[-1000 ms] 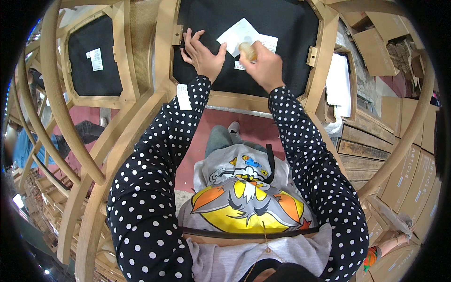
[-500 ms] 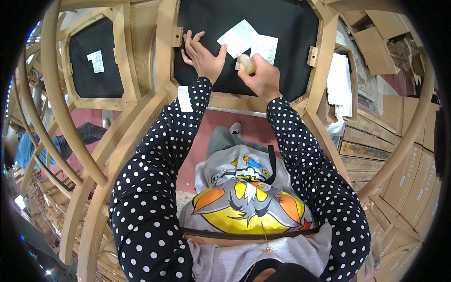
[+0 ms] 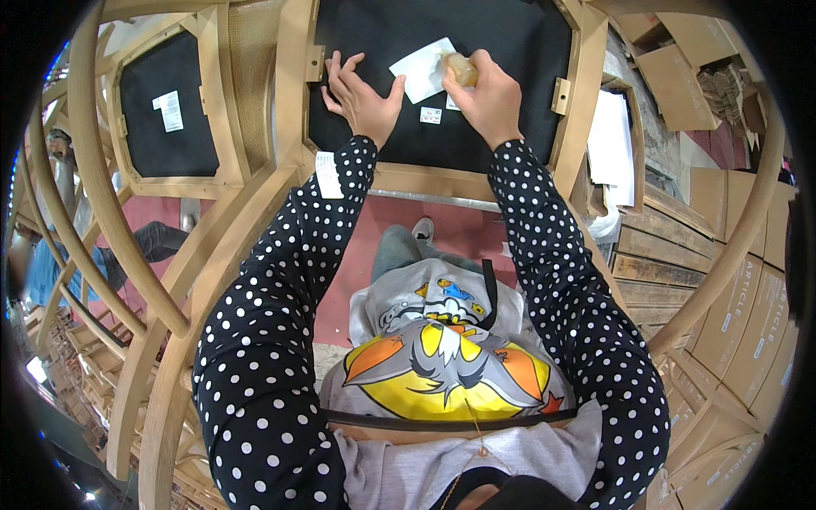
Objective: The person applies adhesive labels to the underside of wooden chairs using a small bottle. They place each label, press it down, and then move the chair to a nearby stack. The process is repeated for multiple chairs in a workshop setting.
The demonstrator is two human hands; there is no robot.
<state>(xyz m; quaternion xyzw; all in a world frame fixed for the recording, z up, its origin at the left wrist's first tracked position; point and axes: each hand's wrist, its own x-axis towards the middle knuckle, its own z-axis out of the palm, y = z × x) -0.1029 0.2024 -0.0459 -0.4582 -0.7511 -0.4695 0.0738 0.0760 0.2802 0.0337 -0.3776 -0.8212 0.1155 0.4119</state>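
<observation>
In front of me is a wooden chair frame (image 3: 425, 181) with a black fabric panel (image 3: 527, 42), seen from its underside. My right hand (image 3: 495, 100) is closed around a small, rounded, translucent yellowish thing (image 3: 461, 70), pressed on or held just over the white labels; I cannot make out its exact kind. One tilted white label (image 3: 418, 71) shows beside it, while another is mostly covered by that hand. Below them sits a small white label (image 3: 431, 115). Fingers spread, my left hand (image 3: 367, 102) rests on or just over the fabric, left of the labels.
Another chair underside (image 3: 170, 110) with a label stands to the left, beside curved wooden rails (image 3: 119, 187). A white paper slip (image 3: 328, 175) is on my left sleeve. Wooden slats (image 3: 663, 259), cardboard boxes (image 3: 739, 314) and white sheets (image 3: 609, 140) lie right. Another person's leg (image 3: 161, 242) shows left.
My right hand has moved away from me and slightly right with the yellowish thing, from the lower ends of the labels onto their upper part. The small label now shows. My left hand stays spread.
</observation>
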